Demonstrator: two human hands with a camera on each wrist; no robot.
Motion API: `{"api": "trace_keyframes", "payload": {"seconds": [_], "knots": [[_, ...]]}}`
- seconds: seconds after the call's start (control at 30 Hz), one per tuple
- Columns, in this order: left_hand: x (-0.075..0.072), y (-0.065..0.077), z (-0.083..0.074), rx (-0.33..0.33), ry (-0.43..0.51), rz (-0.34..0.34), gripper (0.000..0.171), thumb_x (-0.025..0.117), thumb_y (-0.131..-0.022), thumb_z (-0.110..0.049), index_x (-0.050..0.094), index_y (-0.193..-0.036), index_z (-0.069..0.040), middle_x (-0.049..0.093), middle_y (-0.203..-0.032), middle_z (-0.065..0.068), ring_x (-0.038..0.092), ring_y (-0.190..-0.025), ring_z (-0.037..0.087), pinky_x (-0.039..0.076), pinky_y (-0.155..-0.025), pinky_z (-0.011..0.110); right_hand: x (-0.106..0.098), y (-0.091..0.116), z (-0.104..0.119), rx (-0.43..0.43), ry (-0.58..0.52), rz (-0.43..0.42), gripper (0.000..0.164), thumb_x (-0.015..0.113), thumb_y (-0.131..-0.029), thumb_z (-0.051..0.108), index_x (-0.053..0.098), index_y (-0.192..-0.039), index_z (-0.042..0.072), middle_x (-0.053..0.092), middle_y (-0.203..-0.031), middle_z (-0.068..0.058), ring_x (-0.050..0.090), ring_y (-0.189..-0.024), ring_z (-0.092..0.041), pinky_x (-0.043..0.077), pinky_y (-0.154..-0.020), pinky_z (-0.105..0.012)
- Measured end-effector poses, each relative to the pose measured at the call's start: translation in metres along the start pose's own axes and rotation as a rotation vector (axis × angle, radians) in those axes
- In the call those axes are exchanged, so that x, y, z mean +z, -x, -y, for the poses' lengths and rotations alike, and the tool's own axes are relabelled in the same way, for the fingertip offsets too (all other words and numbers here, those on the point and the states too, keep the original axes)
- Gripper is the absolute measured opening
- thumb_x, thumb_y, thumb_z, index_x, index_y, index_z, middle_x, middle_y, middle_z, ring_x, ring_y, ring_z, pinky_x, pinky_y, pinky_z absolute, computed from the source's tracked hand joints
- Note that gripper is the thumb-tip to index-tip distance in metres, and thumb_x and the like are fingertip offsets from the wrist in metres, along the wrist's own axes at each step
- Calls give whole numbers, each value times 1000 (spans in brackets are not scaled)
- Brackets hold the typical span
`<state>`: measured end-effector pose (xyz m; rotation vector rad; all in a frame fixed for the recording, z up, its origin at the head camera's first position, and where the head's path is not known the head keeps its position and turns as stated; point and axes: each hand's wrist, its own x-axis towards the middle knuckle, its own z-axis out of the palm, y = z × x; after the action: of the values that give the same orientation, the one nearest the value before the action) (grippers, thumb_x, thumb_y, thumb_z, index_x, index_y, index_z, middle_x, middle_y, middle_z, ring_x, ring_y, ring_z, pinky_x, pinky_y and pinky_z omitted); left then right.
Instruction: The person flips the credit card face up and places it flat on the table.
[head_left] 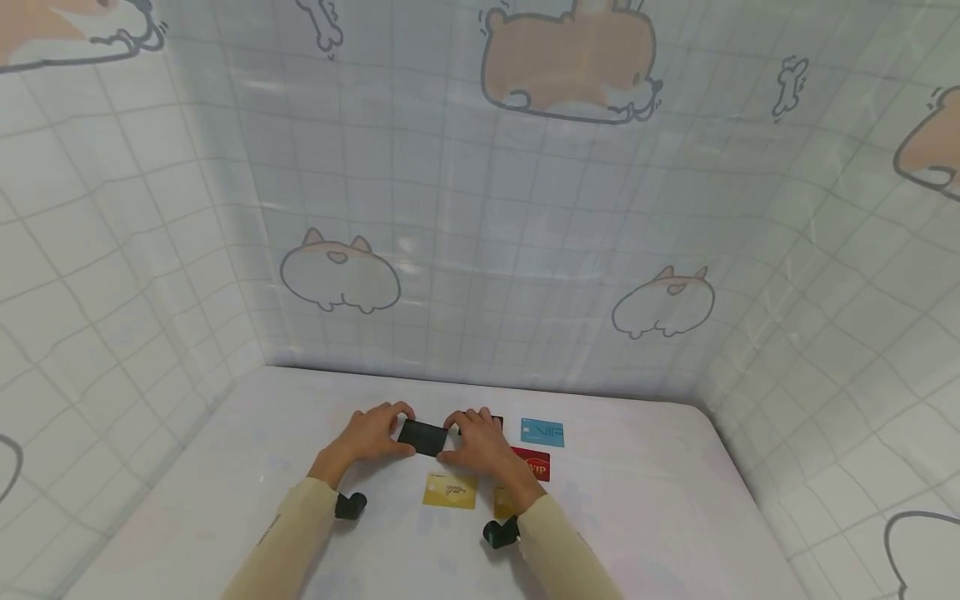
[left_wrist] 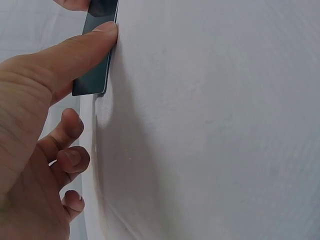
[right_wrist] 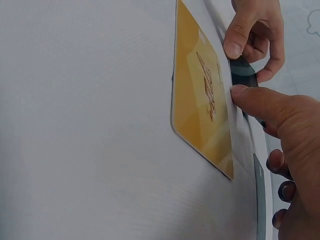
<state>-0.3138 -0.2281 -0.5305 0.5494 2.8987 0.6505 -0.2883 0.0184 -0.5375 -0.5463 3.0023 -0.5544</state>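
A black card lies at the table's middle between both hands. My left hand pinches its left end, thumb on the near edge and a finger at the far edge. At the other end, my right hand pinches it the same way. In the left wrist view the left thumb presses along the dark card's edge, the other fingers loosely bent. A gold card with dark script lies just in front of the black one. Another dark card is mostly hidden behind the right hand.
To the right lie a blue VIP card and a red VIP card, the latter partly covered by the right wrist. A second gold card shows beside the right forearm. A patterned curtain rises behind the table's far edge.
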Motion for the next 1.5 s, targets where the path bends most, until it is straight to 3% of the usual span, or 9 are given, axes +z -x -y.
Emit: {"api": "trace_keyframes", "payload": {"seconds": [0.33,0.63,0.83,1.13,1.5], "knots": [[0,0,1,-3,26,7,61,90,-69,-49,60,-111,-18,56,-83,-4,49,-74,13,29,-73,40,2,1,0,-7,-3,-14,51,78,-82,53,61,-124,31,62,-117,3,44,-103,-18,39,-91,-43],[-5,0,4,36,103,45,62,92,-68,-41,58,-114,-19,54,-85,-5,48,-79,14,26,-72,39,0,2,-1,-15,4,-15,48,76,-83,52,62,-123,30,61,-116,4,42,-100,-18,37,-85,-39],[-6,-1,4,45,94,53,63,91,-69,-45,58,-117,-21,53,-86,-4,48,-79,13,26,-73,39,-1,3,-3,-13,25,0,50,74,-84,57,63,-125,30,61,-121,4,44,-104,-18,39,-92,-42],[-9,-1,2,93,95,18,63,87,-73,-52,59,-119,-20,55,-86,-2,46,-74,13,25,-70,38,-2,4,-4,-10,49,-5,62,74,-81,63,62,-133,31,61,-122,3,44,-106,-18,41,-95,-44],[-8,-2,2,68,117,-4,68,86,-73,-53,59,-126,-20,54,-88,-2,47,-76,14,25,-72,40,-8,5,-8,-12,18,-51,61,71,-85,61,60,-136,31,59,-111,5,42,-101,-15,40,-90,-38]]}}
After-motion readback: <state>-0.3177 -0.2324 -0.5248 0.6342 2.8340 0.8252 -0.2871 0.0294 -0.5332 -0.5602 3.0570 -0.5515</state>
